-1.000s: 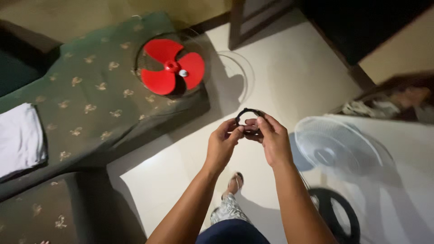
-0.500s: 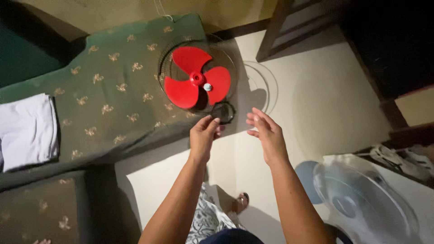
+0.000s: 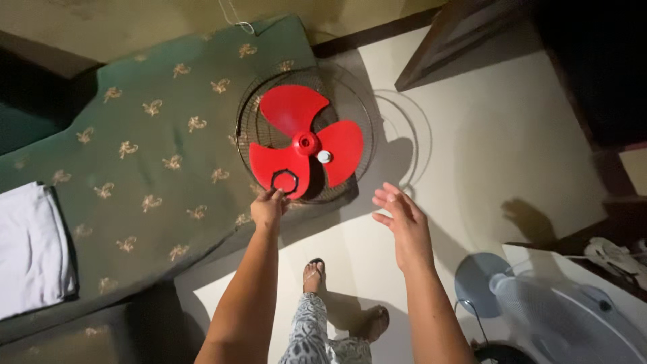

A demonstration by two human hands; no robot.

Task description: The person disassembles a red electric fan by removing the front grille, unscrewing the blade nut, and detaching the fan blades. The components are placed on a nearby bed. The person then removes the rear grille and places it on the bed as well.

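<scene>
Centrally, left hand [image 3: 268,209] pinches black hexagonal plastic ring nut [image 3: 284,181] against red three-bladed fan [image 3: 304,146]; right hand [image 3: 402,228] hovers open, empty.

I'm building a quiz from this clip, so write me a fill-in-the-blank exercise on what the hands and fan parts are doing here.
1. The left hand holds a small black ring against a fan blade whose colour is ____.
2. The right hand is open and holds ____.
3. The wire guard with the blade rests on a patterned cushion whose colour is ____.
4. A folded cloth on the far left is ____ in colour.

Missing words: red; nothing; green; white
</scene>
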